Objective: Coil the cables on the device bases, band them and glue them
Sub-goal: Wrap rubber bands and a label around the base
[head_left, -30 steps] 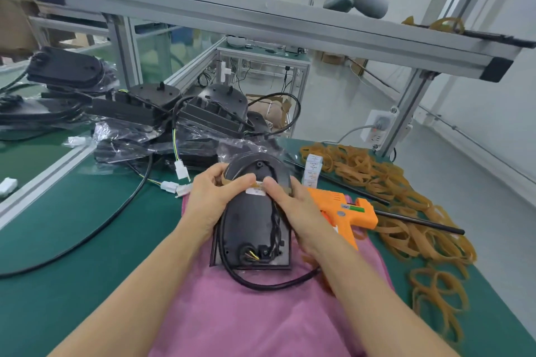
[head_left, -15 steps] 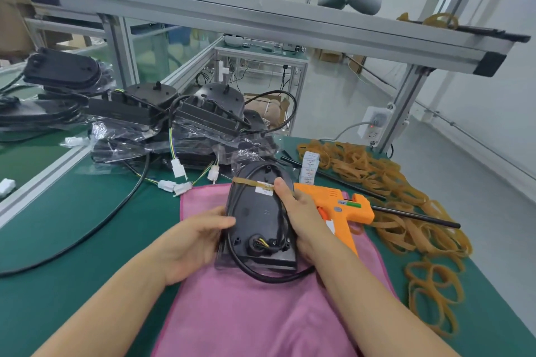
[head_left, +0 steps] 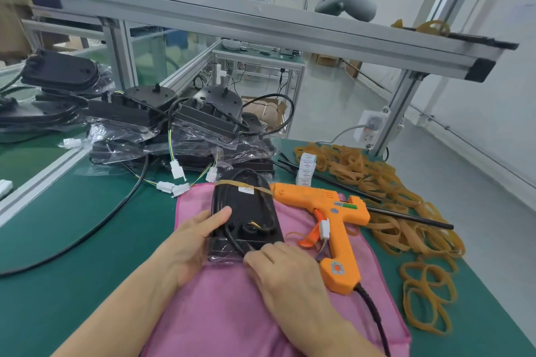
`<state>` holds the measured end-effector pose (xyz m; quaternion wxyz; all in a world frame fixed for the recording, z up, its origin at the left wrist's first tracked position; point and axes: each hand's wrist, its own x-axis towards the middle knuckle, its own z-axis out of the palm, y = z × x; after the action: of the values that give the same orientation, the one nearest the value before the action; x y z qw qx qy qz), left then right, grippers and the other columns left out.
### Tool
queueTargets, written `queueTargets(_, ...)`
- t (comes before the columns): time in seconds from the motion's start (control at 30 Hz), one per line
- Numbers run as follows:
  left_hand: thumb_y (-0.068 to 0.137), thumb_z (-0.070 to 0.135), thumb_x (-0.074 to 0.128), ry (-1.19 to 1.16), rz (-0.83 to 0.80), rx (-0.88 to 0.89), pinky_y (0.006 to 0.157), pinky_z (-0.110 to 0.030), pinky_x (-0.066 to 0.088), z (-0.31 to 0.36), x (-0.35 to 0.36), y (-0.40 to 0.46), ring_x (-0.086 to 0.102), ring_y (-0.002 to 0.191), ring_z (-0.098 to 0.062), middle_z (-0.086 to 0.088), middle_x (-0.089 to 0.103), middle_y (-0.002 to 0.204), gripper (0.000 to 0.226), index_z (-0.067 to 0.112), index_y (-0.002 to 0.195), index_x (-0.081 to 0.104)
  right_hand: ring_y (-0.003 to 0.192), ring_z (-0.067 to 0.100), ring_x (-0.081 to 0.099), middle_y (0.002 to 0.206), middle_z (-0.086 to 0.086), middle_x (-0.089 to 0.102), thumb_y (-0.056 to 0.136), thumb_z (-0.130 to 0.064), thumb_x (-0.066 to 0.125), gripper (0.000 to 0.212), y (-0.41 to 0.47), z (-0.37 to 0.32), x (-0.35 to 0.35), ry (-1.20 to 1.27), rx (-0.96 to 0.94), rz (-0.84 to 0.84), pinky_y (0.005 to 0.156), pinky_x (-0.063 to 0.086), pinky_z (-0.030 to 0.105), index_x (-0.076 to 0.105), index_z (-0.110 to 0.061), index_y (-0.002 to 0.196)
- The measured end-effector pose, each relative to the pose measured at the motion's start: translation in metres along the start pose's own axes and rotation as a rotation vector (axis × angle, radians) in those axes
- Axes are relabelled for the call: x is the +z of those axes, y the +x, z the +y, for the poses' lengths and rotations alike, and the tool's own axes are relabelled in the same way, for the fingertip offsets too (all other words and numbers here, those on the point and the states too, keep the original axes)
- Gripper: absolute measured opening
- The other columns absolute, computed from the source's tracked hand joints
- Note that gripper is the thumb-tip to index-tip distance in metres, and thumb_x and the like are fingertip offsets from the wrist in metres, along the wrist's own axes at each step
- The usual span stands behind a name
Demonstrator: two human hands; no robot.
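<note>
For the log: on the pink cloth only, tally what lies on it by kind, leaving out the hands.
Black device base, with its cable: 1
Rubber band stretched round that base: 1
Orange glue gun: 1
Loose rubber band on the pink cloth, beside the gun's trigger: 1
Total: 4

Banded black base [head_left: 246,211] on cloth [head_left: 232,313]
</note>
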<state>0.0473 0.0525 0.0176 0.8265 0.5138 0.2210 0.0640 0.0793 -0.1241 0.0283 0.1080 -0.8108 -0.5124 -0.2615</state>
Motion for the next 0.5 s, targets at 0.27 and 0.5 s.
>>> queueTargets(0.27,0.077,0.032,0.065,0.014,0.002,0.028,0.067,-0.038,0.06,-0.001,0.002,-0.002,0.072,0.084,-0.03,-0.019,0.072,0.107,0.046,0.01,0.118,0.066,0.061,0.013,0.058,0.068,-0.008,0.061,0.067,-0.021,0.081,0.021,0.013,0.005,0.004,-0.008,0.033,0.071,0.048,0.043,0.025,0.072,-0.021,0.086)
queueTargets(0.5,0.078,0.029,0.066,-0.024,-0.007,-0.003,0.077,-0.042,0.058,-0.003,-0.004,0.002,0.07,0.097,-0.034,-0.018,0.071,0.11,0.041,0.007,0.113,0.07,0.063,0.016,0.054,0.066,-0.005,0.058,0.075,-0.011,0.077,0.017,0.022,0.025,-0.006,0.015,0.114,0.118,0.05,0.04,0.026,0.073,-0.019,0.089)
